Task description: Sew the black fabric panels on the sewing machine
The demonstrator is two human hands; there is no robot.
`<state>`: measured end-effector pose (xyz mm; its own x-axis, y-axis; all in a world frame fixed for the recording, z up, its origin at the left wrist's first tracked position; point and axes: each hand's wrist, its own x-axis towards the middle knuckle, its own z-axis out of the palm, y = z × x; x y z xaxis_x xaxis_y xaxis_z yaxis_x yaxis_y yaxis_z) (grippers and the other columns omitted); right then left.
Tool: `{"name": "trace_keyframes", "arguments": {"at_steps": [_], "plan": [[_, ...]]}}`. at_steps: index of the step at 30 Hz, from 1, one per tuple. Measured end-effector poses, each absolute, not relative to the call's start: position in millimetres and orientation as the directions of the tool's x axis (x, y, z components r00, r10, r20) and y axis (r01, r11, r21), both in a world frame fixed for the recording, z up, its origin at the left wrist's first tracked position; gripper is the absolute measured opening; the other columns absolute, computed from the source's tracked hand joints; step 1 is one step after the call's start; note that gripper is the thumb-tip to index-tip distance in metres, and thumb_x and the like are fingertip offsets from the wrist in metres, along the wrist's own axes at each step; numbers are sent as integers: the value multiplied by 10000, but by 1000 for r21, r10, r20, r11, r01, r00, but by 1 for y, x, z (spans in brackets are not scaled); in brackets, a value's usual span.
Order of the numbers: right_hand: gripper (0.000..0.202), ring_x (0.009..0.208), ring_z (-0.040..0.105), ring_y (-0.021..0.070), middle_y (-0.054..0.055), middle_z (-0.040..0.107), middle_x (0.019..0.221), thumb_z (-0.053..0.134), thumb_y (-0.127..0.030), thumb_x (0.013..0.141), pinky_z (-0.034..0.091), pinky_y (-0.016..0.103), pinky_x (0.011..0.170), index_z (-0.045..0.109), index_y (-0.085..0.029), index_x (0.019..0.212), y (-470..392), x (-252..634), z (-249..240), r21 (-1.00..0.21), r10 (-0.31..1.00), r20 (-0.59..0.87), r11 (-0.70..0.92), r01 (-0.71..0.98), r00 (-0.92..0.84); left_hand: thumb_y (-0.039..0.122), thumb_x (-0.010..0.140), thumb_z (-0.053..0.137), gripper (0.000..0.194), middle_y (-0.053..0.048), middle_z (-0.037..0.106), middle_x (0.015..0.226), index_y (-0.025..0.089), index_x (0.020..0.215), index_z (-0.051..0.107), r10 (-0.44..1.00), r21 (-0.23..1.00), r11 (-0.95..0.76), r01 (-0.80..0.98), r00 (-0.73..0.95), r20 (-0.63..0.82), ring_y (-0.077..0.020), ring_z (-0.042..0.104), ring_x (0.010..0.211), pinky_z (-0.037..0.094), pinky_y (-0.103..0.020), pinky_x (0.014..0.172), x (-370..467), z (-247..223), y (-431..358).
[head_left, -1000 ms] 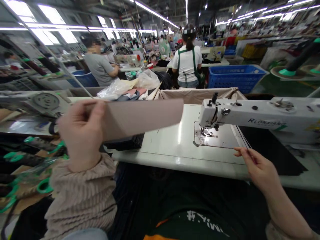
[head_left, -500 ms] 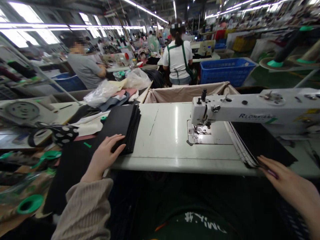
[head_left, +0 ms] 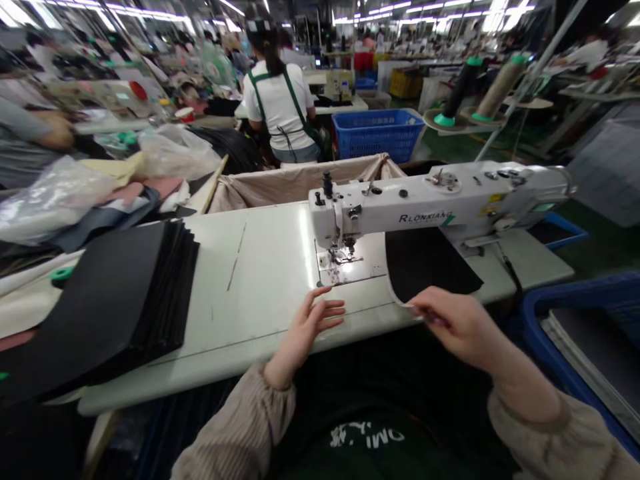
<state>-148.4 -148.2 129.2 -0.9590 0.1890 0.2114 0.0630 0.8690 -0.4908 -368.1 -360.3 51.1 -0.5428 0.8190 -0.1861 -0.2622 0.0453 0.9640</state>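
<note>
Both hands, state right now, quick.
Left hand: open, fingers apart, holding nothing, by the front edge of the tabletop.
Right hand: closed at the near corner of black material; anything else inside cannot be told.

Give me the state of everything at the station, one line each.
Left hand: open, empty
Right hand: closed on the black piece's near corner
Black piece: lying under the machine's arm, corner gripped
Sewing machine: lit around its needle area
Black stack: piled, edges uneven
Blue bin: holding dark sheets
</note>
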Motion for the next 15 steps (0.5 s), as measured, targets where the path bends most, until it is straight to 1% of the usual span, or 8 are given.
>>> {"name": "trace_keyframes", "arguments": {"at_steps": [1,3,5,7,9,11,13,15], "plan": [[233,817,634,177,55,690,994,496,-174,883,448,281,713,628,-218,1071,-169,-160,132,-481,73,155,877,-11,-985,573,960,436,581,-144,660,1176,229,1421,356,849,942,58,-330,-480,-220,-255,676,1052,550,-461,904,-361,48,-342],[202,792,628,167,48,691,985,519,-182,877,430,268,683,636,-209,1040,-205,-182,130,-506,-139,78,848,-159,-987,535,932,524,706,-132,649,1221,283,1508,201,888,944,99,-314,-400,-226,-260,682,1043,556,-472,889,-355,45,-317],[181,780,628,152,34,698,979,547,-204,884,430,255,685,643,-203,1037,-227,-200,121,-585,-250,58,776,-236,-967,410,884,634,812,-108,616,1297,315,1533,156,904,987,105,-121,-403,-146,-267,647,1123,524,-486,963,-358,43,-311],[168,811,642,139,18,712,967,560,-246,913,446,235,717,654,-203,1044,-231,-214,108,-707,-307,63,658,-260,-950,289,863,641,720,-68,549,1398,327,1498,302,904,982,122,144,-424,-50,-264,556,1259,429,-485,1092,-368,39,-324],[192,861,658,139,19,725,974,528,-302,957,467,228,755,662,-202,1051,-221,-231,94,-782,-267,68,584,-217,-961,249,888,573,533,-36,526,1424,317,1406,464,889,917,203,343,-458,-25,-251,491,1325,353,-473,1156,-380,34,-353],[248,939,665,155,37,726,1059,470,-330,990,486,247,801,656,-206,1097,-202,-252,78,-758,-120,71,638,-132,-990,260,906,541,475,-46,558,1368,309,1377,498,842,831,338,441,-536,-59,-253,516,1294,381,-481,1133,-392,28,-389],[299,1070,644,182,44,671,1254,443,-295,993,498,287,857,606,-231,1234,-183,-278,62,-622,48,83,783,-14,-995,295,885,586,514,-82,545,1334,297,1390,489,743,711,482,512,-669,-22,-284,539,1255,424,-505,1085,-401,22,-421],[426,1159,615,211,30,545,1438,435,-243,974,518,325,861,489,-280,1395,-170,-303,48,-429,124,58,899,88,-991,327,860,635,571,-127,450,1414,278,1407,478,633,565,594,573,-766,112,-338,470,1316,402,-548,1085,-405,18,-441]]}}
